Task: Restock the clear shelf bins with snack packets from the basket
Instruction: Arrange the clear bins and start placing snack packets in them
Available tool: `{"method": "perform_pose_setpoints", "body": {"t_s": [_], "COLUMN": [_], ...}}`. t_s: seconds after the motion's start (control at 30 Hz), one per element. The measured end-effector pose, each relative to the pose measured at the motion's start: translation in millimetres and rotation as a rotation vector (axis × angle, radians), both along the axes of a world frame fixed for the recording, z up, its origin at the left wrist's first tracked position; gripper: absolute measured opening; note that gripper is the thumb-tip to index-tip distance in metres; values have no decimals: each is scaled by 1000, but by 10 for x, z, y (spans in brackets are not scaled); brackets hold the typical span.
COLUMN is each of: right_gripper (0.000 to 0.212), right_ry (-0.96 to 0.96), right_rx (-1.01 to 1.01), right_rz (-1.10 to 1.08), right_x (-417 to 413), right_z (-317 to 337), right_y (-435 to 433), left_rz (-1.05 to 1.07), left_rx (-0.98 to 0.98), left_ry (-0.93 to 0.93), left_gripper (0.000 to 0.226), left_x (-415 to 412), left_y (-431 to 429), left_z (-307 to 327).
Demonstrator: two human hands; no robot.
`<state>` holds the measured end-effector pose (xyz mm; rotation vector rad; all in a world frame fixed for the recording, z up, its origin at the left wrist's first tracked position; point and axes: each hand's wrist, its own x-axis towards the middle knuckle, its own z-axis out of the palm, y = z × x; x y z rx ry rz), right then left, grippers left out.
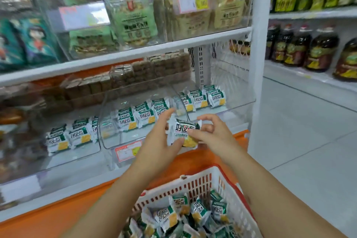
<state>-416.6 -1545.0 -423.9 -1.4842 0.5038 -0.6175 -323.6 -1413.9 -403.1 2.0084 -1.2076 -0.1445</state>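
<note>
Snack packet point(185, 131) is clamped in both grips: left hand point(160, 141) pinches one crimped end, right hand point(210, 135) the other. Long axis runs grip to grip, right end slightly lower, printed face toward the camera. Label reads 好吃点 in black on white with green band and yellow patch; glossy crinkled film. Clear plastic bin point(123, 139) just beyond the grip, white lattice basket point(173, 185) below it.
</note>
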Motion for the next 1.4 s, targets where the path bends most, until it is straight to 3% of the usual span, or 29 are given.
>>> {"method": "perform_pose_setpoints", "body": {"t_s": [0.17,0.33,0.47,0.6,0.8,0.9,1.03,1.27,1.4], "right_gripper": [32,24,42,59,38,37,27,32,34], "right_ry": [-135,-226,-2,172,266,199,117,78,129], "right_rx": [-74,-141,-318,-523,-702,-707,-776,-865,-845], "right_rz": [-193,-287,-398,-338,-313,-353,-446,-499,-460], "right_x": [-50,-102,-183,-150,41,95,168,184,165], "right_z": [-89,-179,-387,-544,-668,-763,-862,-938,-938], "right_y": [-366,-752,-1053,-1209,-1460,-1516,-1592,-1644,-1611], "left_rz": [-58,-81,4,118,214,233,248,242,248], "left_rx": [95,222,213,279,419,474,560,608,654], "left_ry": [-81,-183,-206,-226,-243,-250,-301,-356,-394], "left_gripper": [23,20,19,19,21,3,18,10,32], "left_x": [77,202,390,688,1006,1098,1221,1335,1290], "left_y": [-444,-1059,-1575,-2073,-2561,-2728,-2934,-2989,-2948], "left_z": [229,349,348,257,-115,-211,-326,-461,-471]}}
